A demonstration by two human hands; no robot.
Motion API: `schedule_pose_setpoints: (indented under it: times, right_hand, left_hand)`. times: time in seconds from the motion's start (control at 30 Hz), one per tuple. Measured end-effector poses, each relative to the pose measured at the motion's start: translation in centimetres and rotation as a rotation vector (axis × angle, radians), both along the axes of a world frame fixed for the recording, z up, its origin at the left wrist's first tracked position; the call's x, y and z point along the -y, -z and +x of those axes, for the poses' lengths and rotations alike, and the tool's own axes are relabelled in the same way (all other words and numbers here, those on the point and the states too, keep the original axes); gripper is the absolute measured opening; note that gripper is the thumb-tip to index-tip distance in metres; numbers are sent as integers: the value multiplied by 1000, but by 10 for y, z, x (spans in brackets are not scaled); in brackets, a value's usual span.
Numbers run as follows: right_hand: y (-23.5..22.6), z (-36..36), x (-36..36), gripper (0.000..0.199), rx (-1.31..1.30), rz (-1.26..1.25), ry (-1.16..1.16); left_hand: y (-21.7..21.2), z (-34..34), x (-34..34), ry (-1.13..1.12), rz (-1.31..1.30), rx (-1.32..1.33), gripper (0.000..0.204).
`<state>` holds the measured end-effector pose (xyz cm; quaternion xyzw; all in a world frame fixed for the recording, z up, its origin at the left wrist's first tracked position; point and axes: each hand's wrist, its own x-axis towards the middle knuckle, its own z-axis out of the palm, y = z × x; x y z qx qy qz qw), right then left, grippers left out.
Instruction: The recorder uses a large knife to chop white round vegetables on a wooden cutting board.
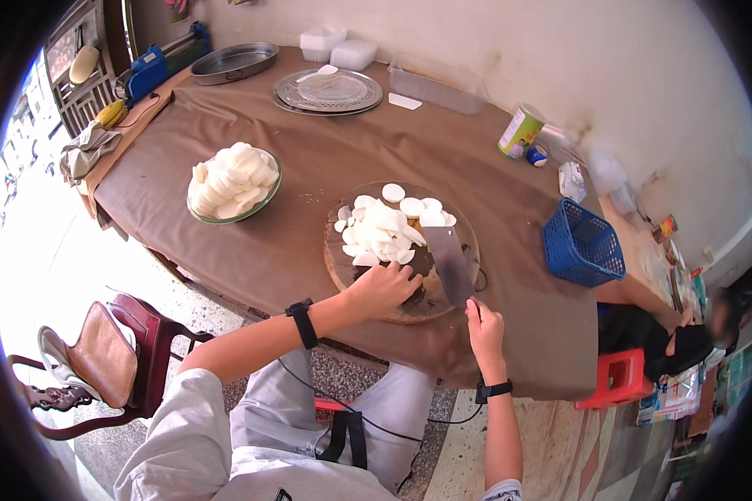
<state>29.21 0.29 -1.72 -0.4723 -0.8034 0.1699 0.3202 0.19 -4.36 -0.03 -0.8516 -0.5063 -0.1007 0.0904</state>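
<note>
The cleaver [451,263] is over the right part of a round wooden cutting board [466,210], on the near side of the brown-covered desk [510,242]. Its long axis runs from the near right to the far left, closer to straight away from the person than sideways: the handle points near, toward the person, and the broad blade's square end points far, toward the white slices [380,230] heaped on the board. The right hand [485,330] is clamped on the handle and covers most of it. The left hand [384,288] is well to the left of it, fingers bent over the near edge of the heap; its palm side is hidden, so I cannot tell whether it grips anything. The two hands are apart.

I also cannot tell whether the blade touches the board, or what food the slices are. The left hand and forearm hide some of the board's near edge. To the far left of the board, a green-rimmed bowl [276,189] is piled with more pale slices [236,177], which hide its inside. A blue plastic basket [583,244] sits to the right, its bottom hard to make out. At the far right, another person is partly cut off by the dark rim of the view.
</note>
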Motion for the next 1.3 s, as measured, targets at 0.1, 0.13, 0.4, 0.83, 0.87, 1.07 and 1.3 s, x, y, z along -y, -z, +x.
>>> schedule_pose_setpoints:
  times: [0.1, 0.13, 0.4, 0.83, 0.87, 1.07, 1.3]
  right_hand:
    - [3, 1, 0, 36, -12, 2, 1]
    - [4, 1, -1, 36, -13, 12, 3]
    - [7, -4, 1, 37, -117, 90, -17]
    - [9, -9, 1, 37, -111, 98, 7]
    - [11, -6, 2, 37, -109, 97, 17]
    - [18, -3, 2, 40, -141, 149, 11]
    - [31, -12, 14, 55, -378, -107, 189]
  left_hand:
    - [3, -3, 1, 2, 45, 36, 48]
    - [4, -4, 3, -15, 27, 62, 44]
    - [4, -15, -1, -64, -113, 330, 31]
    - [-33, -105, -75, -379, -296, 1147, 42]
    - [-33, -98, -76, -379, -277, 1035, 36]
    - [-49, -67, -69, -495, 101, 508, 30]
    - [-58, -5, -104, -291, -71, 517, 28]
